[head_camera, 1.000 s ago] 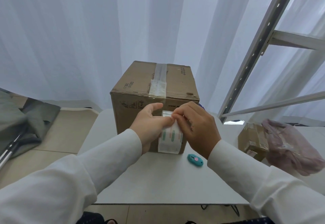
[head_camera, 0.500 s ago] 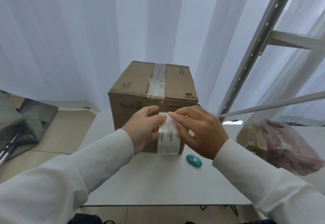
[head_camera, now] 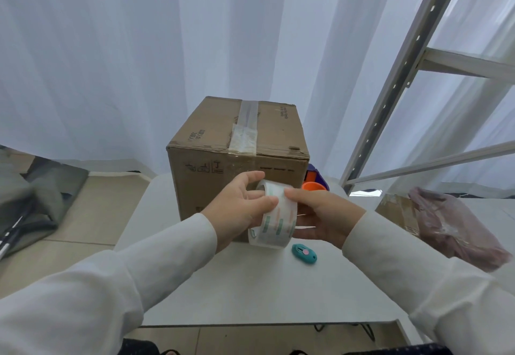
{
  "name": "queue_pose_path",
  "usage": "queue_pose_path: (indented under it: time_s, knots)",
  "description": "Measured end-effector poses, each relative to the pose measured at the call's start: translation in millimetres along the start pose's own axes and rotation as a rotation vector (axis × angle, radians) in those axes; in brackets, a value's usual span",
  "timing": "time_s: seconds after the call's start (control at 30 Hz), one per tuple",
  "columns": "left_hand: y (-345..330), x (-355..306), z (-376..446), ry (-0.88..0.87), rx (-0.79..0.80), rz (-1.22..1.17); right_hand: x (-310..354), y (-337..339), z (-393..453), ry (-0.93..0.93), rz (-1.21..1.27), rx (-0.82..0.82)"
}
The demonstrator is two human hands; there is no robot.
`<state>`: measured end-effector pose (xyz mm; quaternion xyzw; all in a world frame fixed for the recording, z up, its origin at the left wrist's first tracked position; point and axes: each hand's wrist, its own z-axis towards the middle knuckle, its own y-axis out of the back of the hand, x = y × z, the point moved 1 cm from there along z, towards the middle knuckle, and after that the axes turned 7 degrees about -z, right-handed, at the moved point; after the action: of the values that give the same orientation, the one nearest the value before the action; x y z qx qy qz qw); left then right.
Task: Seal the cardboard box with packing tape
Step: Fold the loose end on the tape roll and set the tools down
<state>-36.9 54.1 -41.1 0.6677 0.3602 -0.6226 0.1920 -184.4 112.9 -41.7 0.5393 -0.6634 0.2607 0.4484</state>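
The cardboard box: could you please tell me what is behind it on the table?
Past the right edge of the box an orange and purple object peeks out, perhaps a tape dispenser. Most of it is hidden by the box and the right hand.

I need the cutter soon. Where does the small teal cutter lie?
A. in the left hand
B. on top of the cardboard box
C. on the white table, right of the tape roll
C: the small teal cutter lies on the white table, just right of the clear tape roll.
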Motion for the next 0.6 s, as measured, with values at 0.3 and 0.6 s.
queue_pose_path:
  time_s: [0.3, 0.6]
  knots:
    - [-15, 6, 8, 0.051, 0.155, -0.062, -2, 41, -3, -0.028, 0.036, 0.18]
    - [-28, 24, 29, -0.145, 0.314, 0.822, -23, 88, 16, 0.0, 0.059, -0.017]
